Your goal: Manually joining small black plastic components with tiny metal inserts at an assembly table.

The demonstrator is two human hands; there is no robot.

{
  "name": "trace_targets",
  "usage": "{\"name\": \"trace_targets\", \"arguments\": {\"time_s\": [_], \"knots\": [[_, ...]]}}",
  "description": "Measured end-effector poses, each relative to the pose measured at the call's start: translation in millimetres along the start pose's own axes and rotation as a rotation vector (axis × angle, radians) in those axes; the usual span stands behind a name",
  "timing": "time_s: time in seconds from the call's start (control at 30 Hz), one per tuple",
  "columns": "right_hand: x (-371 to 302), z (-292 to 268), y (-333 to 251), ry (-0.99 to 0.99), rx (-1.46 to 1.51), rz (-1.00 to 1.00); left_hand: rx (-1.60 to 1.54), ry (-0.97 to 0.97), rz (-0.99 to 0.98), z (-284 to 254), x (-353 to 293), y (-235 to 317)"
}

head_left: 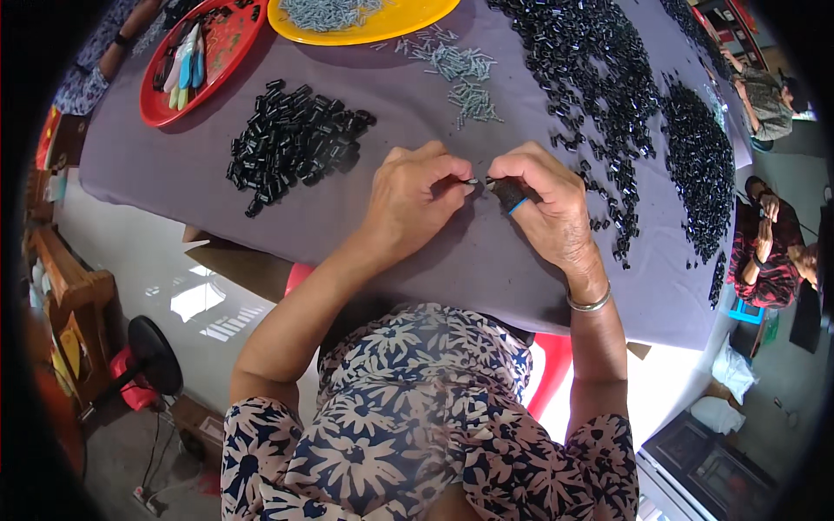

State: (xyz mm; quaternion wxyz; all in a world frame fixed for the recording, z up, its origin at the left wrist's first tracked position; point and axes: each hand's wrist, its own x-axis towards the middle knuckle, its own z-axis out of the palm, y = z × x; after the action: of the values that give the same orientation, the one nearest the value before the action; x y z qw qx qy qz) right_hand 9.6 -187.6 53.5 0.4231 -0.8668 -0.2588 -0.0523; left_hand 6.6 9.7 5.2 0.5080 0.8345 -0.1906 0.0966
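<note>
My left hand (404,195) is closed, thumb and forefinger pinching a small greyish piece (473,181) whose tip shows between them. Just to its right, my right hand (556,204) pinches a tiny dark piece, mostly hidden by the fingers. A black cover with a blue edge (518,207) wraps the right thumb. The two fingertips face each other with a narrow gap, above the grey cloth (417,252). To the left of my hands lies a heap of short black cylinders (295,139). Beyond them sit small piles of thin grey pins (465,65).
A red tray (149,100) with colored-handled tools (187,65) stands far left, beside a yellow tray (408,26) of grey pins. Large spreads of black parts (599,78) cover the right side. Other people (769,247) sit at the right; a black fan (155,354) stands lower left.
</note>
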Motion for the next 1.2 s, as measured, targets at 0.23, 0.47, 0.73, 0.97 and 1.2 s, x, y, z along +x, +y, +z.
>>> {"name": "trace_targets", "arguments": {"time_s": [0.23,0.47,0.73,0.97,1.2], "knots": [[6,2,-1,-0.027,-0.063,-0.115,-0.033,0.023,0.043,2,0,-4],[10,2,-7,-0.071,-0.156,-0.101,-0.015,0.007,0.014,1,0,-1],[14,0,-11,-0.149,-0.157,-0.161,-0.017,-0.044,0.013,-1,-2,-1],[13,-1,-5,-0.153,-0.122,-0.155,-0.004,-0.066,0.018,0,-1,-1],[14,1,-9,-0.186,-0.167,-0.179,0.018,-0.097,0.029,-2,-1,-1]]}}
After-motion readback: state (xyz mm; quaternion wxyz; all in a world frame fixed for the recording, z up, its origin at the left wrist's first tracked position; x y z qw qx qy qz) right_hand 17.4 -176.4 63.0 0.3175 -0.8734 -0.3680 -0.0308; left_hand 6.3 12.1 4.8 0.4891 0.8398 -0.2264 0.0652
